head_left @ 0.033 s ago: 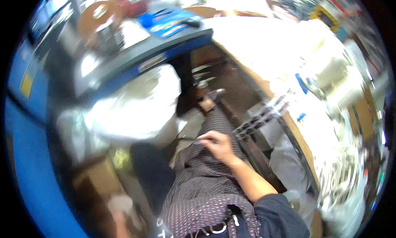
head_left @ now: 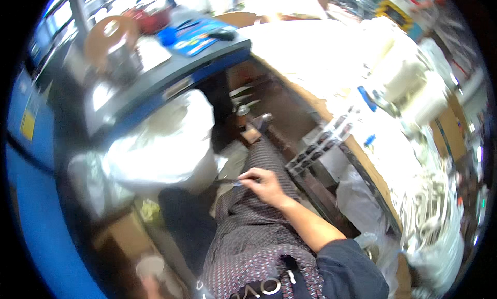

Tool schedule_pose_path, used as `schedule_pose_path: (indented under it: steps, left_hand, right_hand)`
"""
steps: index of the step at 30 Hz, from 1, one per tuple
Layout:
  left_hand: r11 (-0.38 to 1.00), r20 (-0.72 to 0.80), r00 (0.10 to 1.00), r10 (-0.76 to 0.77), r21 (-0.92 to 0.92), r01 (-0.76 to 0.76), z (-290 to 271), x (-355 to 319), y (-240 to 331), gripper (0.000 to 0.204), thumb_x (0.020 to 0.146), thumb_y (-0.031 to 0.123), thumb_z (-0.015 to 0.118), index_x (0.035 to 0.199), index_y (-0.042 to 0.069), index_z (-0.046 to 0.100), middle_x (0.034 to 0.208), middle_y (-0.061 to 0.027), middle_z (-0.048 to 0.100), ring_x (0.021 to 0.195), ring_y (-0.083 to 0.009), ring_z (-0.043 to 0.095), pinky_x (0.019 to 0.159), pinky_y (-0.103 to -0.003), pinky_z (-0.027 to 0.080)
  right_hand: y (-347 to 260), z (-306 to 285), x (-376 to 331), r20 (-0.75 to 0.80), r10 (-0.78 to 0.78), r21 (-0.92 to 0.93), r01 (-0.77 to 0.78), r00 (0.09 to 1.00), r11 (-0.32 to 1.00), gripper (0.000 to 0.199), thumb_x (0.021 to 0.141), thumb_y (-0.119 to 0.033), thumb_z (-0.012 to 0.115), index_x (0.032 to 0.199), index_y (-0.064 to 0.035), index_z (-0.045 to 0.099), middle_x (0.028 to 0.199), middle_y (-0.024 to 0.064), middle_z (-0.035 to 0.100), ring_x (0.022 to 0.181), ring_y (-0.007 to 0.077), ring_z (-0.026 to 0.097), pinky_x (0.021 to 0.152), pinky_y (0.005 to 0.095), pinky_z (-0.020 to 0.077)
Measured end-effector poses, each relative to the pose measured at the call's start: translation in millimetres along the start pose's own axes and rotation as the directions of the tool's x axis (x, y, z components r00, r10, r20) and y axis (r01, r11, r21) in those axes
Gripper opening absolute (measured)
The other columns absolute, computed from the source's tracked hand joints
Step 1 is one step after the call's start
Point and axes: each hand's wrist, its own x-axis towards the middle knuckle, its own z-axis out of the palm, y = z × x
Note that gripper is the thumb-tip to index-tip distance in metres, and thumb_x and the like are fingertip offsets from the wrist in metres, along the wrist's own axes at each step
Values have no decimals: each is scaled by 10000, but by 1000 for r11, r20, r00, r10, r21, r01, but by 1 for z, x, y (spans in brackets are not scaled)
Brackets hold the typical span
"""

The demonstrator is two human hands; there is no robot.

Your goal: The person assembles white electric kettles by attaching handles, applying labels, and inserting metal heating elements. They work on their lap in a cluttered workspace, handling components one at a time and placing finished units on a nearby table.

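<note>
My right hand (head_left: 265,187) is in front of my patterned apron (head_left: 248,221), fingers pinched on a thin, dark, blade-like tool (head_left: 226,182) that points left. The tool's kind is too blurred to tell. Low at the left, my left hand (head_left: 150,286) shows only in part and is smeared. Its fingers seem wrapped round a pale, round-ended object (head_left: 150,267). Ahead of my hands, a large white plastic sack (head_left: 165,138) bulges below the grey-topped workbench (head_left: 155,73).
A tape roll (head_left: 111,40) and a blue sheet (head_left: 199,37) lie on the workbench. To the right stands a wood-edged table (head_left: 367,161) with white parts (head_left: 427,211) and wrapped rolls (head_left: 404,71). A cardboard box (head_left: 129,234) sits low left; a blue cabinet (head_left: 36,195) is beside it.
The view has swung slightly, so the workbench and table appear further left. The thin tool in my right hand shows more clearly. Both hands keep nearly the same pose.
</note>
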Motion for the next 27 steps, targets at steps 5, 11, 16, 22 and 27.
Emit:
schedule_pose_path:
  steps: [5,11,16,22,27]
  left_hand:
    - [987,-641,754,-142,-32,158,-150,101,39,459,639,389,828,639,27,546,713,-213,592,691,-427,553,607,-537,415]
    - [624,-736,54,675,530,-574,-459,53,323,566,840,396,717,532,53,387,523,-83,429,500,-246,466,712,-404,478]
    - [92,-502,-522,690,776,-624,-455,66,412,311,850,307,706,664,144,517,597,-5,522,586,-124,536,937,-425,421]
    - [416,-896,275,348,-115,-902,-334,91,431,855,747,99,762,1459,114,289,1526,-245,245,1352,-424,351,1089,-539,326]
    - [688,-570,699,431,-293,-664,-200,94,405,985,617,-56,689,1490,99,263,1514,-304,223,1191,-436,541,830,-418,553]
  right_hand:
    - [-11,-13,8,-13,97,353,-87,995,932,174,888,-133,687,1003,-8,725,940,39,713,845,105,634,782,272,509]
    - [-122,-10,35,180,-286,647,106,941,755,1020,865,-265,733,1556,-252,-17,1519,230,252,1245,303,501,1025,404,413]
    - [-168,-34,11,-45,-410,641,341,911,688,1076,867,-52,694,1531,-200,-139,1530,268,239,1240,311,532,1018,393,438]
    - [-74,-39,-8,-167,-855,-202,832,491,517,835,847,-52,692,1503,-89,177,1268,307,558,1120,397,617,929,441,518]
    - [4,-12,-57,222,-658,-273,694,719,666,938,605,16,708,1441,-259,384,1468,289,363,1195,464,539,924,484,514]
